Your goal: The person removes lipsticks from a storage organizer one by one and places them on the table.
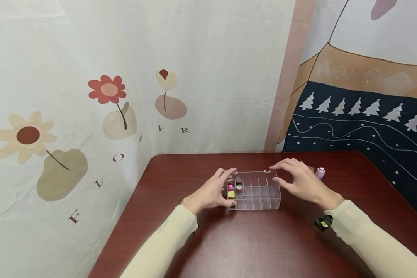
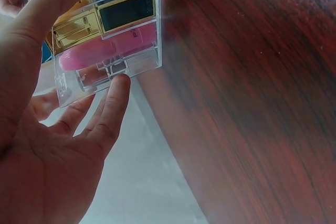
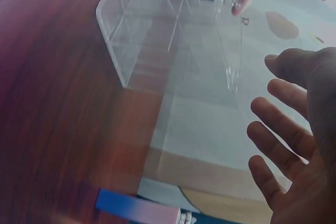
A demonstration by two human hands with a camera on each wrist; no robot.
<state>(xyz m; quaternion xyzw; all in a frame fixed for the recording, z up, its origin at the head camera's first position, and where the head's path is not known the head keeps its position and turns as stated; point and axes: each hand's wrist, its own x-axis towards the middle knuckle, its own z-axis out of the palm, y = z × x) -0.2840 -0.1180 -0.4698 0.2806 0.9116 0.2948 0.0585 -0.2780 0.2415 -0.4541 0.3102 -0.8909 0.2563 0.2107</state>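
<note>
A clear plastic organizer box with dividers stands on the table. My left hand grips its left end, thumb at the front and fingers at the back. In that end sit a gold-and-black lipstick and a pink tube. The second column holds a brownish tube and a dark-topped one. Beyond the box's right end, my right hand hovers with fingers spread and relaxed. Its right wrist view shows the fingertips apart from the box wall, holding nothing.
Behind the right hand stands a pink-lilac tube with a silvery top; the right wrist view shows a blue-to-pink tube. The reddish-brown table meets a printed curtain at the back.
</note>
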